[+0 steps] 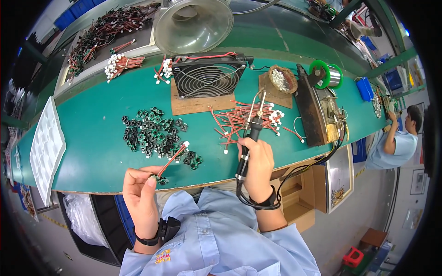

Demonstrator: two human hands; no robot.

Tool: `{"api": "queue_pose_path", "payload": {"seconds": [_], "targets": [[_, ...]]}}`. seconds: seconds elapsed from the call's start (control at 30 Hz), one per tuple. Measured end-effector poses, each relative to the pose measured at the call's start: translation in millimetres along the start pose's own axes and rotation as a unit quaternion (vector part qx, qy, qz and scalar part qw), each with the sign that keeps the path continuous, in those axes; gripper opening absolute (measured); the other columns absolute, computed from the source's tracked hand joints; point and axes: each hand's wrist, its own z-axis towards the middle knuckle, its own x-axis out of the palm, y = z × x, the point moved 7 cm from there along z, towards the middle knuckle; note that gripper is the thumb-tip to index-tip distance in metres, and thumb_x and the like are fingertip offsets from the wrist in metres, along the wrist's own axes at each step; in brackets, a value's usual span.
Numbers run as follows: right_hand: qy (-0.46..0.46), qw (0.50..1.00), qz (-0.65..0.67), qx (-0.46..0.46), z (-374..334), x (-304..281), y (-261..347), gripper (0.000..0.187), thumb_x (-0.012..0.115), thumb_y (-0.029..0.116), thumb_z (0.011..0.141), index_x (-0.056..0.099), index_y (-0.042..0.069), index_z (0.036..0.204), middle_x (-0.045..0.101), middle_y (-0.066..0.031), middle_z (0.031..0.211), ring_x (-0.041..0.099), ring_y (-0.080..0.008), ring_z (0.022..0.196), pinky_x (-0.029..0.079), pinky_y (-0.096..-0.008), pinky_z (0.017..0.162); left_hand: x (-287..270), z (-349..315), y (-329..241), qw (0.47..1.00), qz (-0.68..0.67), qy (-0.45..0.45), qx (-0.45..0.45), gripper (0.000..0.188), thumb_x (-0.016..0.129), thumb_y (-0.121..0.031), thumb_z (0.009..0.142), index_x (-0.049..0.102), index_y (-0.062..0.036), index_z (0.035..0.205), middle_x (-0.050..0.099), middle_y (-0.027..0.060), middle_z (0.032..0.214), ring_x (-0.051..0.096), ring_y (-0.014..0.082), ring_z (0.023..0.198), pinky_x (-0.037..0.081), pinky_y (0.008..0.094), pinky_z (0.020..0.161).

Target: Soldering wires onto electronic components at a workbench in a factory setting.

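Observation:
Between the thumb and fingers of my left hand [140, 191] is a small green circuit board [161, 180], close to the bench's front edge. A red-and-black wire lead [173, 158] with a white connector runs up from that board. My right hand [258, 165] is wrapped round a black-handled soldering iron [254, 128], its metal tip pointing up and away. Just beyond my left hand lies a pile of small black and green boards [154, 133]. Loose red wire leads with white connectors [241, 119] are heaped beyond my right hand, partly behind the iron.
A black fan [209, 78] stands on a wooden board at the back. To the right are a round dish [282, 79], a solder wire spool [334, 76] and a soldering stand [329, 117]. A white moulded tray [48, 149] lies left. A co-worker [396, 140] sits far right.

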Motion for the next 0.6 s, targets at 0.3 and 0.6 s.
{"api": "queue_pose_path", "payload": {"seconds": [0.3,0.6], "targets": [[-0.059,0.942,0.305,0.126,-5,-27,-16,0.033,0.062,-0.011,0.077,0.043,0.006,0.099,0.060,-0.0126,0.083,0.060,-0.0174,0.072,0.049,-0.0314,0.066,22,-7,6,0.994,0.098,0.052,0.007,0.012,0.055,-0.001,0.085,0.049,-0.0005,0.095,0.056,0.0089,0.087,0.052,0.0125,0.082,0.040,0.0234,0.074],[-0.049,0.907,0.412,0.072,-20,-58,6,0.041,0.060,-0.013,0.077,0.037,0.008,0.103,0.060,-0.0175,0.084,0.062,-0.0242,0.075,0.052,-0.0353,0.071,69,-6,17,0.954,0.112,0.274,-0.037,0.012,0.061,-0.004,0.082,0.062,0.0009,0.093,0.053,0.0055,0.075,0.051,0.0113,0.062,0.040,0.0234,0.058]]}}
